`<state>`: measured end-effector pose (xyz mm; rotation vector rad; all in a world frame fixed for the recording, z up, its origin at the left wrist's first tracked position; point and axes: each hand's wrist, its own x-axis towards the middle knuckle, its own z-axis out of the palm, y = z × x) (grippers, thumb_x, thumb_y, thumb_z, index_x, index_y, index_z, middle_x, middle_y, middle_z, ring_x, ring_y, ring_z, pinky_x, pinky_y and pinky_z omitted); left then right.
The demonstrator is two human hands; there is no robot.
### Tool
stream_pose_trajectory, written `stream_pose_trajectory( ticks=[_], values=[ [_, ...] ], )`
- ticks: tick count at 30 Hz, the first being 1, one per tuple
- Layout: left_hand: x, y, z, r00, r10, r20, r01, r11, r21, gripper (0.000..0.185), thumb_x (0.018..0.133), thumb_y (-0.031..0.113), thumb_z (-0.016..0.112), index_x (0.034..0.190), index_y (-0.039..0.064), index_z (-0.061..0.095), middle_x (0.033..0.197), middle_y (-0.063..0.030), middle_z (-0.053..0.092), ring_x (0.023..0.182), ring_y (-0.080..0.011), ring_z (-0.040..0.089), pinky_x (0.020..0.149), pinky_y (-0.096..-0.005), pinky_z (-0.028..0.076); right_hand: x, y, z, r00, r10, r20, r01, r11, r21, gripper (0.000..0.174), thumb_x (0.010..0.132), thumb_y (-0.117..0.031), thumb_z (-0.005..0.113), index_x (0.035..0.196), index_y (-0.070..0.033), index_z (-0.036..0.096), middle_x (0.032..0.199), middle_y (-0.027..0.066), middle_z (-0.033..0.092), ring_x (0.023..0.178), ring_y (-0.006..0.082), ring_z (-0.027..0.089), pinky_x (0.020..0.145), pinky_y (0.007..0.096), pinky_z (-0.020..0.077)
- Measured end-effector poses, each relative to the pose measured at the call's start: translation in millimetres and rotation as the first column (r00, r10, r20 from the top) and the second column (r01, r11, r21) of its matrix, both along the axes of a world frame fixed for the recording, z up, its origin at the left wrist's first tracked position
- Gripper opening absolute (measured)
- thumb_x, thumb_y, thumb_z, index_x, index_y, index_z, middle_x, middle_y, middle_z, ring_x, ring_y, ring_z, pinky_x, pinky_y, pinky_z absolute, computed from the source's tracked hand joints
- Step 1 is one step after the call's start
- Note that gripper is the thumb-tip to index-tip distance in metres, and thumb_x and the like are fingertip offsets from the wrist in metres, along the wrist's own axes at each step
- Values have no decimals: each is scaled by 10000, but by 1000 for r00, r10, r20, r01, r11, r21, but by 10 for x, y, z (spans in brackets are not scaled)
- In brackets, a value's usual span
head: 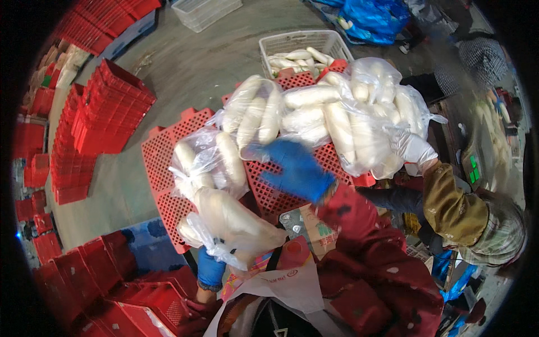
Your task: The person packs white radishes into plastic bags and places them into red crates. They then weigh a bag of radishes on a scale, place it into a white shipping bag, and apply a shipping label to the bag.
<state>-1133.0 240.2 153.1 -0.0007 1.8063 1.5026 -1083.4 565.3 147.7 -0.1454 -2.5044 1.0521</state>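
White radishes in clear plastic bags point(229, 217) lie across a red perforated plastic surface point(168, 147). My left hand point(212, 267), in a blue glove, is closed on the knotted end of the nearest bag, low at the left of the surface. My right hand point(294, 168), also blue-gloved and blurred, is spread over the red surface, just below a bag of radishes point(254, 111); it seems to hold nothing. A co-worker's white-gloved hand point(414, 145) touches the piled bags point(362, 126) at the right.
Behind the red surface stands a white plastic crate point(305, 38) of loose radishes. Stacked red crates point(113, 109) stand at the left, with more red crates point(105, 269) at lower left. A co-worker point(463, 210) is close on my right. Blue plastic sheeting point(374, 19) lies at the back.
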Motion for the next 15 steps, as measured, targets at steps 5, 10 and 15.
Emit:
stream_pose_trajectory(
  ticks=[5, 10, 15],
  values=[
    [122, -572, 9, 997, 81, 0, -81, 994, -72, 69, 779, 22, 605, 848, 24, 599, 775, -11, 597, 706, -95, 547, 645, -278, 483, -346, 588, -711, 649, -478, 592, 126, 835, 536, 1019, 610, -381, 776, 1439, -210, 209, 1421, 153, 334, 1260, 396, 356, 963, 510, 365],
    [350, -1020, -110, 991, 117, -68, -127, 980, -154, 121, 749, 3, 613, 870, 2, 620, 796, -29, 630, 715, -100, 560, 662, -280, 482, -1273, 378, -1225, 819, -271, 506, 15, 891, 453, 1068, 600, -407, 784, 1450, -246, 158, 1450, 148, 285, 1272, 434, 324, 954, 544, 362],
    [545, -1361, -67, 974, 207, -91, -224, 942, -252, 135, 729, 5, 631, 863, 0, 633, 797, -43, 650, 731, -109, 580, 676, -289, 487, -2515, 85, -1786, 885, -270, 380, 15, 831, 556, 1001, 646, -474, 731, 1440, -199, 188, 1440, 171, 288, 1276, 425, 317, 917, 525, 371]
  ],
)
